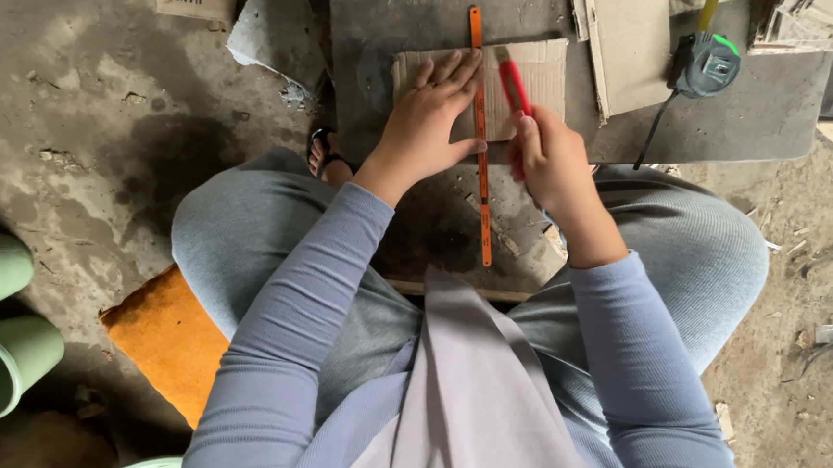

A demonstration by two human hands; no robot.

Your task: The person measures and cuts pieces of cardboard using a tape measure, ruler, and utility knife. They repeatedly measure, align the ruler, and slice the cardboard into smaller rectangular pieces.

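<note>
Clearly your left hand (426,119), fingers spread flat, pinned the orange ruler (481,132) on the cardboard piece (532,77) at upper centre; your right hand (551,160), clamped on the red cutter (514,84), risked slipping toward those fingertips

Left hand (430,119): lies flat on a cardboard piece (542,73), fingers spread, its edge against an orange ruler (481,142).
Ruler: runs lengthwise across the cardboard, towards the person's lap.
Right hand (551,160): closed around a red cutter (514,84), its tip on the cardboard just beside the ruler.
Board (771,106): dark, lies under the cardboard.
Tape measure (706,64): green and black, on the board, right of the hands.
Cushion (164,339): orange, under the person's left leg.
</note>
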